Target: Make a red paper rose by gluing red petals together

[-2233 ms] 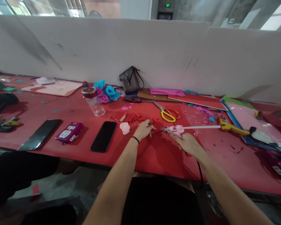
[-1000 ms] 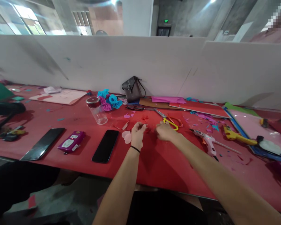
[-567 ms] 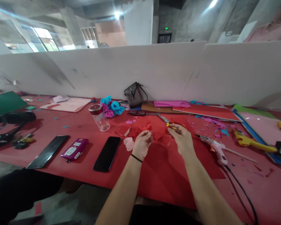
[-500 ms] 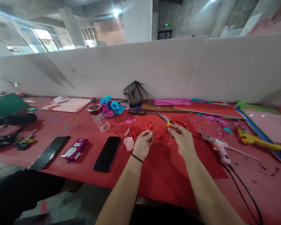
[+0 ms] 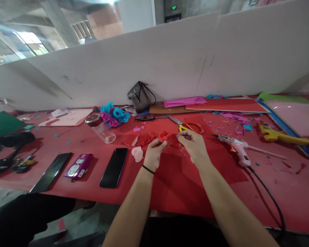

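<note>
My left hand [image 5: 155, 153] is closed in a pinch on a small crumpled red paper flower [image 5: 163, 136] over the middle of the red table. To its right my right hand [image 5: 193, 145] has its thumb and fingertips pressed together; anything between them is too small to make out. Just behind my right hand lie scissors [image 5: 184, 129] with orange and yellow handles. Loose red paper pieces [image 5: 146, 139] lie behind my left hand, and pale pink paper petals [image 5: 137, 154] are beside it.
A black phone [image 5: 114, 168], a purple pack [image 5: 79, 167] and a clear jar [image 5: 103, 132] stand or lie left. Blue and pink paper flowers [image 5: 114, 116] sit behind. A corded glue gun [image 5: 239, 150] and a yellow glue gun [image 5: 280, 136] are right.
The view has tilted down and shifted a little. The red flower now shows more clearly at my left fingertips. My right hand remains pinched near the scissors.
</note>
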A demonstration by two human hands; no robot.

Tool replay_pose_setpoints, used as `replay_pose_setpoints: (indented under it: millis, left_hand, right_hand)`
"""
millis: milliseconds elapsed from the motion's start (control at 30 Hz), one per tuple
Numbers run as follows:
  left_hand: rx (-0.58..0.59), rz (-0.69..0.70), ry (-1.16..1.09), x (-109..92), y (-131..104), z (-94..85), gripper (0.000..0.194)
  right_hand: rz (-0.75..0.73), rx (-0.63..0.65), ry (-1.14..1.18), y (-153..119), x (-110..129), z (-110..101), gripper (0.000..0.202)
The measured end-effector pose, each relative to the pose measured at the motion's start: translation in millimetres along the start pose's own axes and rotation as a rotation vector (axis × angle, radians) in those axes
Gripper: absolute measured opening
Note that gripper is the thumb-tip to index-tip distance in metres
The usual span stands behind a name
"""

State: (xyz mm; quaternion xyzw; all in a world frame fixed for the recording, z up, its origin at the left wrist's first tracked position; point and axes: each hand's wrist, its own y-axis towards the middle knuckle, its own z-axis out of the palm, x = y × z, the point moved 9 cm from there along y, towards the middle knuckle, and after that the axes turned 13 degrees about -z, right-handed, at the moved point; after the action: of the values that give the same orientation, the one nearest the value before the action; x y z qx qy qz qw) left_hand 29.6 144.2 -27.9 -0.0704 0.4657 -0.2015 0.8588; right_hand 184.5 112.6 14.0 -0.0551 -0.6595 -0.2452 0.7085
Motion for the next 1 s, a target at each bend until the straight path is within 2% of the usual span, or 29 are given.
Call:
replay_pose_setpoints:
  millis: [100, 300, 567, 1000]
  left_hand:
    - [-0.011, 0.041, 0.077, -2.1, 2.1, 0.7, 0.028]
    - [-0.029, 0.049, 0.124, -0.7, 4.9, -1.9, 0.027]
    - [-0.003, 0.062, 0.18, -0.4, 6.7, 0.7, 0.026]
    - [-0.059, 0.072, 0.17, -0.7, 6.1, -4.8, 0.022]
  right_hand:
    - [0.025, 0.004, 0.017, -1.3, 0.5, 3.0, 0.014]
    - [0.085, -0.071, 0.051, -4.2, 0.3, 1.4, 0.015]
    - [0.123, -0.043, 0.088, -7.6, 1.6, 8.7, 0.013]
    - [0.167, -0.052, 0.163, -8.8, -7.4, 14.1, 0.016]
